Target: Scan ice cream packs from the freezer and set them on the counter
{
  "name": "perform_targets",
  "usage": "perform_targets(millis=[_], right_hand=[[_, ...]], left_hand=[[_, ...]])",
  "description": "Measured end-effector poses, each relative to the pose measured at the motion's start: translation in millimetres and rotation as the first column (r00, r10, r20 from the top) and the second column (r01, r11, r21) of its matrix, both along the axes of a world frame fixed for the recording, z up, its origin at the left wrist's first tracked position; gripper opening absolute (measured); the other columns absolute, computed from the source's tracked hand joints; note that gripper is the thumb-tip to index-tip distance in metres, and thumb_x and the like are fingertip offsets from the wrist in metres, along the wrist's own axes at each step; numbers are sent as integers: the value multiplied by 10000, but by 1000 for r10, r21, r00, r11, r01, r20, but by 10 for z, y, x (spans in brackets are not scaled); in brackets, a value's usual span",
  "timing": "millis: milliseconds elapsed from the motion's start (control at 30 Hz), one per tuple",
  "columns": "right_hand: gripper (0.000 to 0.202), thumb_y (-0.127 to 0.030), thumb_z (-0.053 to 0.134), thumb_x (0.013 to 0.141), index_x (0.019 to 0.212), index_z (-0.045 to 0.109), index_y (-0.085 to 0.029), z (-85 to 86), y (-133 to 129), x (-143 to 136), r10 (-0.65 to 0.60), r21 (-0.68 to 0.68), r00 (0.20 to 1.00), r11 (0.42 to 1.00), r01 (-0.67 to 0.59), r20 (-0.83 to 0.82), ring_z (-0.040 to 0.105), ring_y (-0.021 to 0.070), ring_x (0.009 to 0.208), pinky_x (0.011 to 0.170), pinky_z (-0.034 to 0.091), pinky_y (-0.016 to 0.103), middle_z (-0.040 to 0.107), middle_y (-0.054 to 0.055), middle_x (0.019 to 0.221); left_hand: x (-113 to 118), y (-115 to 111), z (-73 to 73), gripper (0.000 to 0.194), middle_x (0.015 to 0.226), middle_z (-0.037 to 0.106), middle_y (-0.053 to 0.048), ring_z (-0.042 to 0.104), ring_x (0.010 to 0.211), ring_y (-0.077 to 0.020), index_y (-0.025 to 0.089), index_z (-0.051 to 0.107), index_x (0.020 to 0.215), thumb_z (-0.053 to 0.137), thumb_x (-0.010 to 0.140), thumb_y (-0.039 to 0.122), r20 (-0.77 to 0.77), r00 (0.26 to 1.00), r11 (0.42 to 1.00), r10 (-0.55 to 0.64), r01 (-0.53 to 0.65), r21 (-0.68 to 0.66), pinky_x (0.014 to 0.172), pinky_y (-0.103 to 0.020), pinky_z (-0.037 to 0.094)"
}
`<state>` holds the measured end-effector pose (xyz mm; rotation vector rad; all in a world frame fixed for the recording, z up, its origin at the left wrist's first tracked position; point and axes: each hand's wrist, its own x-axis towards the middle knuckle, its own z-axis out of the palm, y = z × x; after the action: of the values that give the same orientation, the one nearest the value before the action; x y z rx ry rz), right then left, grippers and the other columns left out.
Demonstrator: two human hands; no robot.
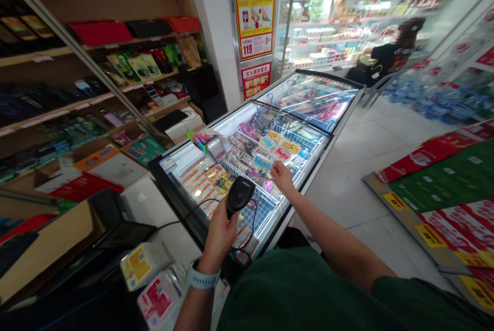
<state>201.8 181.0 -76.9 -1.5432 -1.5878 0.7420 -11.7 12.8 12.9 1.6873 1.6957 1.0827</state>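
Note:
My left hand (222, 233) is wrapped round the handle of a black barcode scanner (241, 194), held above the near end of a glass-topped chest freezer (309, 187). A black cable (185, 218) runs from the scanner. My right hand (282, 177) is over the glass with its fingers curled in; whether something small is in them I cannot make out. Right beside its fingertips sits a clear pack with a blue label (262, 162). Around that are a pack with a red label (282, 154) and packs with yellow labels (290, 146).
Two clear packs, one with a yellow label (137, 267) and one pink (155, 297), stand on the counter (144, 199) at left. Shelves (88, 94) line the left side. Stacked red and green cartons (436, 176) stand at right. A person (397, 53) sits beyond the freezer.

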Motion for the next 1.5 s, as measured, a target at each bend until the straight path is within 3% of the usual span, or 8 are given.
perform_targets(millis=[900, 1200, 1500], right_hand=[[264, -330, 489, 804, 1036, 564, -231, -6, -15, -12, 1, -17, 999, 1000, -1, -42, 643, 167, 721, 718, 510, 297, 655, -10, 788], [264, -325, 509, 805, 1047, 562, -232, -109, -1, -8, 2, -52, 995, 999, -8, -101, 664, 161, 703, 677, 535, 292, 650, -2, 815], [229, -315, 535, 797, 1013, 547, -239, -279, 31, -21, -29, -180, 973, 984, -13, -228, 666, 146, 642, 583, 557, 273, 634, -11, 811]], left_hand=[[-7, 1, -22, 426, 1180, 599, -135, 557, 1118, -260, 145, 494, 1253, 503, 830, 203, -57, 998, 1000, 1, 1, 27, 990, -432, 416], [-17, -3, -59, 428, 1218, 583, -140, 543, 1147, -256, 145, 477, 1270, 494, 851, 230, -28, 1000, 1000, 7, -7, 14, 1000, -432, 411], [-35, -13, -64, 417, 1234, 574, -138, 541, 1160, -245, 150, 473, 1266, 492, 855, 213, 11, 1000, 1000, -3, 3, 0, 1020, -425, 394]])
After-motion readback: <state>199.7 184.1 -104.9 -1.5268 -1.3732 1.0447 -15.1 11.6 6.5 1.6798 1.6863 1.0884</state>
